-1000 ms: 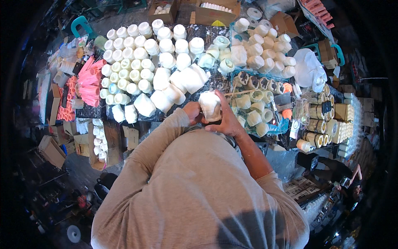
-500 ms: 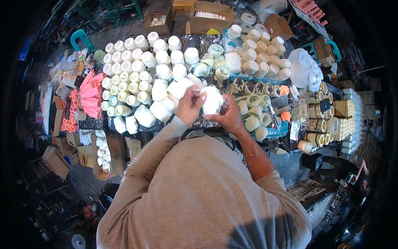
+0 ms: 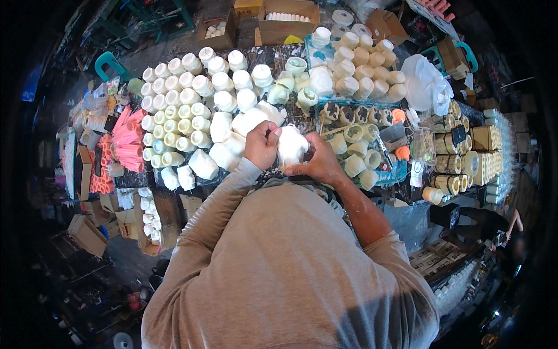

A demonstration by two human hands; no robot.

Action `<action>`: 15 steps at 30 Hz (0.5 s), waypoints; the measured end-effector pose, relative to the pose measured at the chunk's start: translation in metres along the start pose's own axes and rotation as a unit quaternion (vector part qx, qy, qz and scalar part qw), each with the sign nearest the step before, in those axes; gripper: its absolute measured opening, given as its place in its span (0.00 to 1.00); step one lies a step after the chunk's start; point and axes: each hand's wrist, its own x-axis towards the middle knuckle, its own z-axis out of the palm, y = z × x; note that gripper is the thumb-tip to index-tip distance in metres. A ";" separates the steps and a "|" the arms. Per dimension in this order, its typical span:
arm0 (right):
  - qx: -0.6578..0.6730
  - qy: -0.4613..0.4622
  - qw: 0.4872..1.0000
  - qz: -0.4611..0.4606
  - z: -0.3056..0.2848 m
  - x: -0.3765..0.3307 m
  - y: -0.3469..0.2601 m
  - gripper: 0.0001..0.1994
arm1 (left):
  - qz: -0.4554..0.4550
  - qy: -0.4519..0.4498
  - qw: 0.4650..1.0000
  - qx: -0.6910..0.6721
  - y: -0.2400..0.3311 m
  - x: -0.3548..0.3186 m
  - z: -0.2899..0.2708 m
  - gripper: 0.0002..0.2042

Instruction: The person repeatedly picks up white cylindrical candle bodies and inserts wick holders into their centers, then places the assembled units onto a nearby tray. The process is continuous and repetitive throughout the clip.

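Note:
A lumpy white candle [image 3: 292, 148] is held upright in front of my body, just over the near edge of the table. My right hand [image 3: 321, 161] grips it from the right, with the thumb low across its base and the fingers behind it. At its upper left edge, my left hand [image 3: 261, 146] is closed, the thumb and curled fingers pinching against the side. What lies between those left fingertips is too small to make out. Just beyond my left hand is a heap of white wrapped bundles [image 3: 253, 120].
Rows of white candles [image 3: 190, 80] cover the left of the table. Pale hollow cups [image 3: 356, 152] and cream candles [image 3: 363, 72] stand to the right. Pink sheets [image 3: 129, 139] lie far left, a white plastic bag [image 3: 423, 84] at right. Cardboard boxes [image 3: 289, 29] sit behind.
The candle has tilted slightly and sits a little nearer my body. My left fingers have curled in tighter at its left side. The view has shifted slightly.

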 end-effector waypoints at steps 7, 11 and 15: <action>0.055 0.035 0.997 -0.037 0.004 0.007 0.001 0.36 | 0.070 0.078 0.994 0.015 0.011 0.000 0.011 0.07; 0.158 0.020 0.987 -0.031 0.017 0.004 0.004 0.34 | 0.145 0.049 0.988 0.020 0.019 -0.012 0.001 0.08; 0.194 -0.073 0.975 0.076 0.030 -0.005 0.010 0.27 | 0.072 -0.046 0.996 0.031 0.011 -0.038 -0.023 0.10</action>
